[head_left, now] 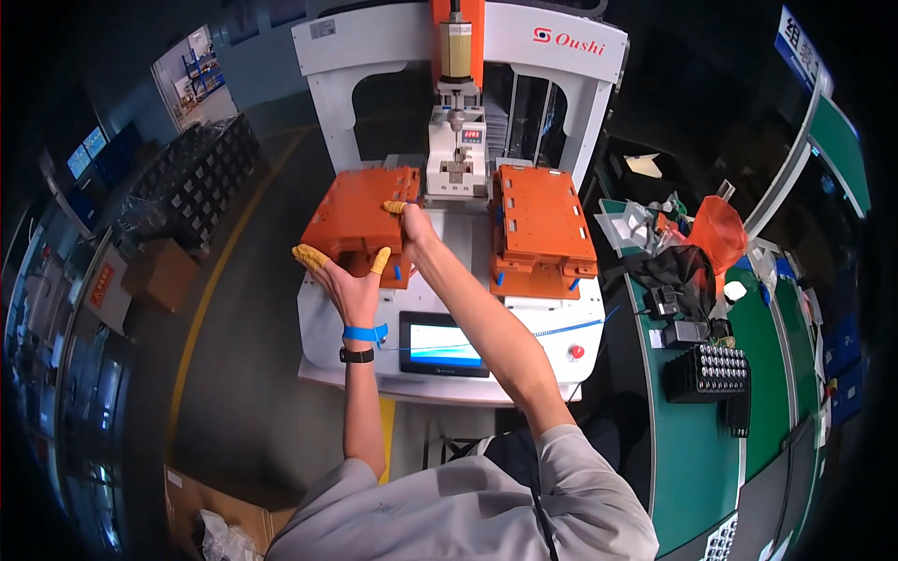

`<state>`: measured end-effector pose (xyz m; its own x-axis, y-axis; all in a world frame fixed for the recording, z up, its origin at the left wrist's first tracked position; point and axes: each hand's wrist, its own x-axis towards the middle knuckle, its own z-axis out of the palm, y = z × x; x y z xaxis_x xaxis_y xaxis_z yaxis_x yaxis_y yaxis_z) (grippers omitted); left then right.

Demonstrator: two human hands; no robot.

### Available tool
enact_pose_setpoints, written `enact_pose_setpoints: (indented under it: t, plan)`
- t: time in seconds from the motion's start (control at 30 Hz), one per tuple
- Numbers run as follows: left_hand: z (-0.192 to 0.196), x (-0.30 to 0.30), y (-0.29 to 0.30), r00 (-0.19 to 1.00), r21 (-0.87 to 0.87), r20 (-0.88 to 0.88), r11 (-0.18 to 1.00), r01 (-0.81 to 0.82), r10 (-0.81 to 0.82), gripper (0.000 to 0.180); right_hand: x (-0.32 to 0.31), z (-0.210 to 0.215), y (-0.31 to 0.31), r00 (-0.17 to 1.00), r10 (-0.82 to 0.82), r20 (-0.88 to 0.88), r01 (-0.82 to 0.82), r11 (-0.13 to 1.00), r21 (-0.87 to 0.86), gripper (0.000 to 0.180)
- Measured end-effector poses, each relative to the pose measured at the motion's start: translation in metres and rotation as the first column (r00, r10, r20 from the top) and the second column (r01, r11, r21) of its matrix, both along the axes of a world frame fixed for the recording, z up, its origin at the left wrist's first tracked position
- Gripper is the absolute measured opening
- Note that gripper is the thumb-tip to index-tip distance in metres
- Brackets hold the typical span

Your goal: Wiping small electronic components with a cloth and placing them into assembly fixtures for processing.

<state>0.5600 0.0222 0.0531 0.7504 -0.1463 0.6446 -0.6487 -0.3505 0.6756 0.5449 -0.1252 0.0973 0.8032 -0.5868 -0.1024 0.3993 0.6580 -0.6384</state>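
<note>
An orange flat plate (pixel 360 208) with small slots sits over the left orange fixture on the white machine. Below its front edge the fixture's orange base (pixel 397 280) and a blue pin show. My left hand (pixel 352 292) has its thumb and a finger spread along the plate's front left corner, gripping it; both wear yellow finger cots. A blue wrist strap and a black band circle that wrist. My right hand (pixel 414 226) reaches across and is closed on the plate's right edge, its yellow-covered thumb on top. Its other fingers are hidden.
A matching orange fixture (pixel 541 220) stands on the right. Between and behind them is a white screw-feeder unit (pixel 457 154) under a vertical driver (pixel 456 56). In front lie a touchscreen (pixel 441 344) and a red button (pixel 577 352). A cluttered green bench (pixel 687 458) is at right.
</note>
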Motion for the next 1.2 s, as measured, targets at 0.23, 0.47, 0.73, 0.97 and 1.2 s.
enact_pose_setpoints:
  t: [0.23,0.47,0.73,0.97,1.2]
  plan:
    - [0.011,0.004,-0.023,0.992,0.095,-0.017,0.988,-0.119,0.121,0.131,0.024,-0.016,-0.029,1.0,0.03,-0.009,-0.03,0.999,0.017,0.035]
    - [0.005,0.018,-0.016,0.995,0.146,-0.033,0.985,-0.089,0.095,0.131,0.024,-0.014,-0.021,0.999,0.009,-0.036,-0.008,0.999,0.046,0.035]
    - [-0.002,0.038,-0.018,0.992,0.18,-0.076,0.98,-0.09,0.105,0.128,0.032,-0.005,-0.023,0.992,-0.031,-0.126,0.03,1.0,-0.005,0.027]
    - [-0.009,0.044,-0.003,0.976,0.333,-0.159,0.939,-0.09,0.15,0.133,-0.003,0.008,0.004,0.947,-0.161,-0.277,0.029,0.904,-0.427,0.036]
    - [-0.046,-0.009,-0.009,0.989,-0.023,-0.129,0.997,-0.069,0.065,0.105,-0.153,0.047,0.008,0.937,-0.318,-0.143,-0.063,0.249,-0.966,0.061]
